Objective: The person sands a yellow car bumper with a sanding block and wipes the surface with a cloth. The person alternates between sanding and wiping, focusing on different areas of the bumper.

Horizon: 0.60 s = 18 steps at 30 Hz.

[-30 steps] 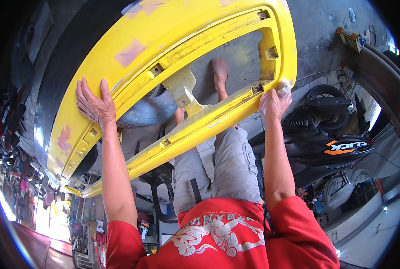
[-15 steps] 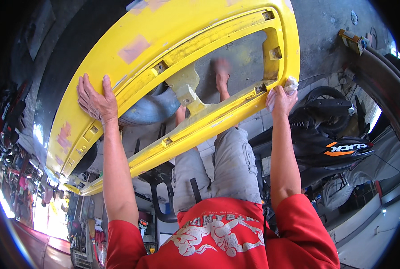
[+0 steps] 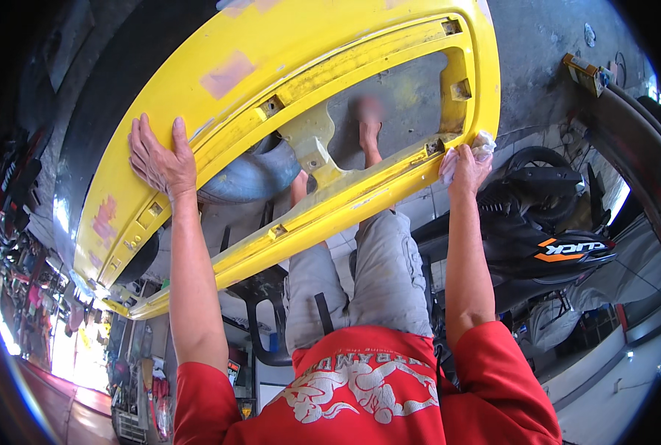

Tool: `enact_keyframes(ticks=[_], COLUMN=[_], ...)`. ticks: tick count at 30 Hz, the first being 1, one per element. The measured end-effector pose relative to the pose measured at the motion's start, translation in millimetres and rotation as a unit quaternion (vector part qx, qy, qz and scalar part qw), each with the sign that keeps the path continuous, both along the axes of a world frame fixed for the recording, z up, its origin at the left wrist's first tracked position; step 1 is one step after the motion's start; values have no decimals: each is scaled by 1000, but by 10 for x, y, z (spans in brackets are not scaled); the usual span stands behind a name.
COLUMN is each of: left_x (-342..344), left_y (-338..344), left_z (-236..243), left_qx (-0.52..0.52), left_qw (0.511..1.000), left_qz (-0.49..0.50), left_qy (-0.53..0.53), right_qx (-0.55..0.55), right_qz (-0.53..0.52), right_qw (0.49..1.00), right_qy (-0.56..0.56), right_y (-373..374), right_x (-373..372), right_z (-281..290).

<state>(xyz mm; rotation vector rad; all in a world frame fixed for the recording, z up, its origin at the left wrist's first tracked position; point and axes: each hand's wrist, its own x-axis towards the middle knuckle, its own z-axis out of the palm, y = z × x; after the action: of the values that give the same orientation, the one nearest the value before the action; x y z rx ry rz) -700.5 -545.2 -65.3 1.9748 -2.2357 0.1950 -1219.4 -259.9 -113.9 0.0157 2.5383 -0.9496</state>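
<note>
A large yellow car bumper [image 3: 163, 83] with a wide opening and several pinkish filler patches spans the view in front of me. On its left part my left hand [image 3: 161, 157] lies flat, fingers spread, holding nothing. At the right corner of the opening's frame, my right hand [image 3: 467, 169] grips a crumpled whitish cloth [image 3: 483, 146] and presses it against the bumper's edge. Part of the cloth is hidden by the fingers. Dark clip recesses show along the opening's frame.
A tyre [image 3: 252, 176] sits beneath the bumper's left part. To the right stands a black motorcycle [image 3: 538, 245] with orange marks. A yellowish can [image 3: 582, 72] is on the floor at far right. Near my left leg is a black chair [image 3: 271, 326]; cluttered goods [image 3: 41, 297] fill the far left.
The bumper appears shifted slightly right and up at its lower left end. Both hands keep nearly the same places on it, the right still on the cloth.
</note>
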Motion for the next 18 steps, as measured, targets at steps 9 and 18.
enact_keyframes(ticks=[9, 18], left_x=[25, 29], left_y=[16, 14], left_z=[-13, -18], left_qx=[1, -1], left_qw=[1000, 1000], left_qz=[-3, -12], left_qy=[-3, 1], right_qx=[-90, -70], right_qz=[-37, 27], right_qw=[995, 997], right_qy=[5, -4], right_y=[-65, 70], right_x=[13, -5], right_z=[9, 81])
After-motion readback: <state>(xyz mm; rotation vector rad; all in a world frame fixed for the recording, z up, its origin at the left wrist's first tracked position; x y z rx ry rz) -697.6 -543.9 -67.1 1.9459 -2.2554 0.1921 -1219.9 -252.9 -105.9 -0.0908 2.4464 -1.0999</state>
